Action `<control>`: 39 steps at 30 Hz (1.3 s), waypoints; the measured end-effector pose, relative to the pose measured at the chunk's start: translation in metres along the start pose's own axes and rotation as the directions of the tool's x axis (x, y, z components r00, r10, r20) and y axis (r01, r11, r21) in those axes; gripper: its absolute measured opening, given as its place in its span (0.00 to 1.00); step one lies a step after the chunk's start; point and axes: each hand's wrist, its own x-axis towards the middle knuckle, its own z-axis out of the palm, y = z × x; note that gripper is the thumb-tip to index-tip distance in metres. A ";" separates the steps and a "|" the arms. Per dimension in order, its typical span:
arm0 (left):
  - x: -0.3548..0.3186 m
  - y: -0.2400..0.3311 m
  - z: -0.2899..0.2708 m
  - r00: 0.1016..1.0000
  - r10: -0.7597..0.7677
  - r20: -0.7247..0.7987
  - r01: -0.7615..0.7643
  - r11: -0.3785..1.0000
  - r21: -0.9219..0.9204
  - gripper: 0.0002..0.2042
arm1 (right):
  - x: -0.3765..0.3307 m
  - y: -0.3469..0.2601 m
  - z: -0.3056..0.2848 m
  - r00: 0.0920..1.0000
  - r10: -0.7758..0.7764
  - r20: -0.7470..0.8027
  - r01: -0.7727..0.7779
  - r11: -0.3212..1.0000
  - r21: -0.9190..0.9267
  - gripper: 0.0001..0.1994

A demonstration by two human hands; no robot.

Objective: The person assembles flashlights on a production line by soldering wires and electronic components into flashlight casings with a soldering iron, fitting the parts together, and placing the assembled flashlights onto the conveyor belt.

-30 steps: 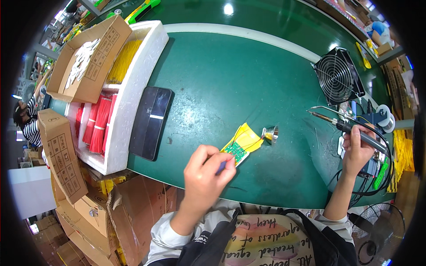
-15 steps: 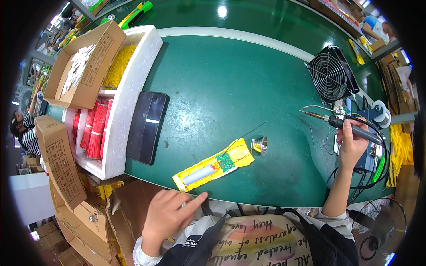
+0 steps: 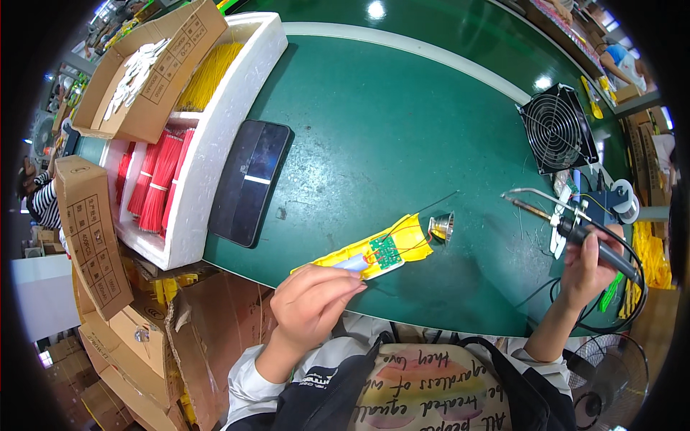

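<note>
My right hand (image 3: 588, 271) is wrapped round the handle of a soldering iron (image 3: 581, 234), whose tip points up and left; a thin bent metal tube runs along it. My left hand (image 3: 313, 303), fingers bent and drawn together, lies over the near left end of a yellow plastic half shell (image 3: 411, 233). Whatever its fingertips pinch is hidden. In the shell sit a pale blue cylindrical battery (image 3: 352, 263), partly covered by that hand, and a green circuit board (image 3: 386, 253) with red wires. Thin wires link the board to a silver reflector cup (image 3: 441, 228) at its right.
A dark phone (image 3: 251, 183) lies beside a white foam box (image 3: 241, 93) of red and yellow wires. Cardboard boxes (image 3: 93, 233) stand left. At right are a black fan (image 3: 558, 129), a solder spool (image 3: 626, 201) and looping black cables. People sit farther off.
My left hand has gone from beside the shell's near edge to over its battery end, fingers now drawn together. My right hand has come nearer with the iron. The whole view has shifted.
</note>
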 end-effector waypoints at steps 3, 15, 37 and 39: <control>0.007 0.002 0.002 0.999 0.025 0.024 -0.027 0.995 0.097 0.11 | -0.010 -0.013 0.012 0.989 -0.028 0.142 0.025 0.999 0.019 0.15; 0.007 -0.001 0.012 0.999 0.035 0.032 -0.041 0.975 0.219 0.12 | -0.029 -0.018 0.053 0.835 0.046 0.548 -0.116 0.989 0.094 0.14; 0.009 0.000 0.009 0.995 0.018 0.100 -0.037 0.980 0.196 0.12 | -0.032 -0.012 0.059 0.807 0.113 0.579 -0.219 0.969 0.116 0.13; 0.009 0.000 0.008 0.995 0.015 0.101 -0.034 0.980 0.195 0.12 | -0.032 -0.010 0.058 0.807 0.104 0.582 -0.204 0.973 0.108 0.13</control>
